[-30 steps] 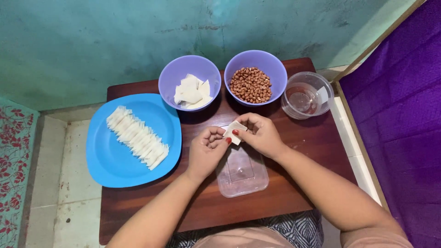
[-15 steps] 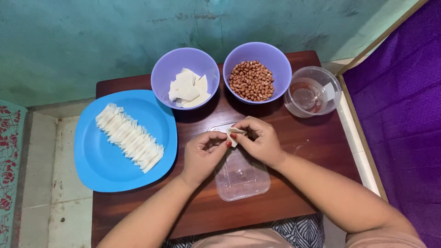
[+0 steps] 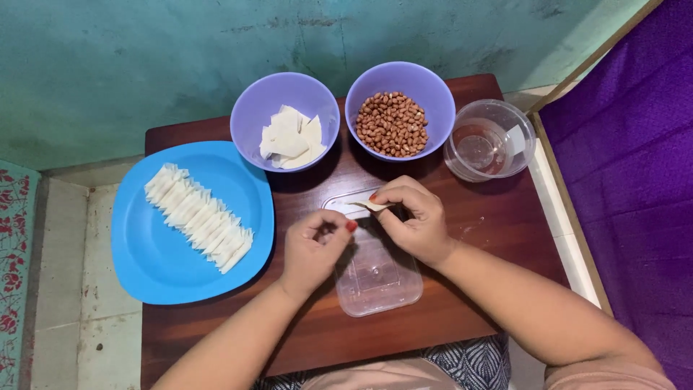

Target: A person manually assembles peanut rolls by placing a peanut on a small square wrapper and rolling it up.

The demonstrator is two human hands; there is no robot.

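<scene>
My right hand [image 3: 415, 220] pinches a thin, pale, limp pastry strip [image 3: 369, 206] by its end; it looks light and easily torn. My left hand [image 3: 315, 245] is curled, holding nothing I can see. Both hover over a clear plastic tub [image 3: 379, 278]. At 12 o'clock, a purple bowl of peanuts [image 3: 393, 123]; at 11, a purple bowl of wrappers [image 3: 289, 133].

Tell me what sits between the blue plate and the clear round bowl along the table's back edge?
In the head view, two purple bowls: one holding white wrapper pieces, one holding peanuts, between blue plate and clear bowl.

Two purple bowls [image 3: 285, 94], one blue plate [image 3: 155, 260], two clear containers [image 3: 379, 282].
</scene>
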